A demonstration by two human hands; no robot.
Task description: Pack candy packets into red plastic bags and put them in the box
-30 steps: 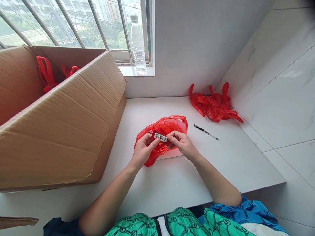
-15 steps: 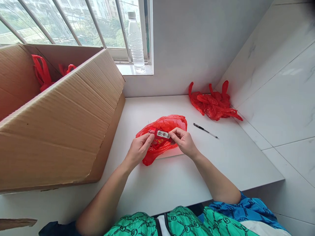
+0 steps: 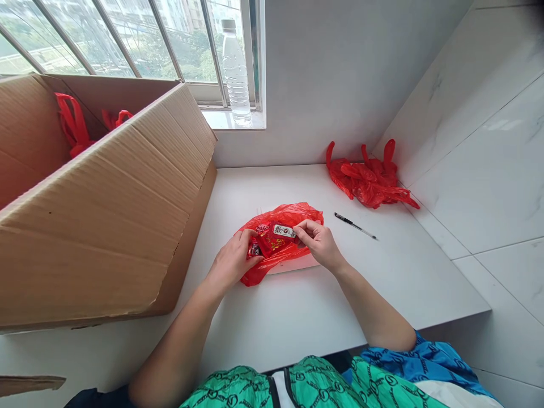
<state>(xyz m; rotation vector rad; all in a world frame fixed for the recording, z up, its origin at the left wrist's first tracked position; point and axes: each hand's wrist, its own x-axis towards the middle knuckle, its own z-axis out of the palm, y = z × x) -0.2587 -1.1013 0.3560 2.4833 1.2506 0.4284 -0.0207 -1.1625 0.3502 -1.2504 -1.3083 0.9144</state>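
A red plastic bag (image 3: 297, 212) lies spread on the white table, with small red packets on it. My right hand (image 3: 318, 243) pinches the right end of a dark red packet (image 3: 284, 230) that has a white label with black characters. My left hand (image 3: 233, 258) is curved at the bag's left side, thumb and fingers apart around a small dark, shiny packet (image 3: 255, 248). Whether the left fingers grip that packet is hard to make out. Under the bag, the edge of a flat white sheet (image 3: 293, 265) shows.
A large open cardboard box (image 3: 106, 226) with red bags (image 3: 74, 127) inside stands at the left. A crumpled red bag pile (image 3: 369, 181) lies at the back right, near a black pen (image 3: 355, 225). A clear bottle (image 3: 236, 79) stands on the windowsill.
My left hand has let go of the labelled packet's left end and moved slightly left and down to the dark packet. The right hand still pinches the labelled packet, now slightly lower.
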